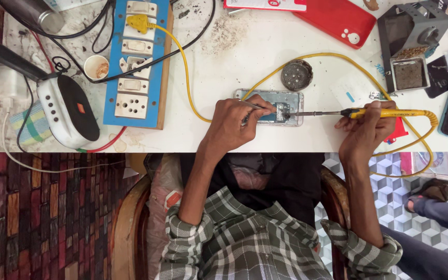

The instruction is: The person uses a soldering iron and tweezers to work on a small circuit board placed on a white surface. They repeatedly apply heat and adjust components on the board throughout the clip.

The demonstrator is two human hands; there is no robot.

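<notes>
Left hand (232,124) pinches tweezers (255,106) over opened phone (269,107); right hand (364,127) fist-grips soldering iron (385,112). Board looks fragile, light; hold phone edges.

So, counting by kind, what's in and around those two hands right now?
soldering iron: 1, in the right hand
tweezers: 1, in the left hand
opened phone: 1, under both tool tips
round grey tin: 1, just beyond the phone
Total: 4
</notes>
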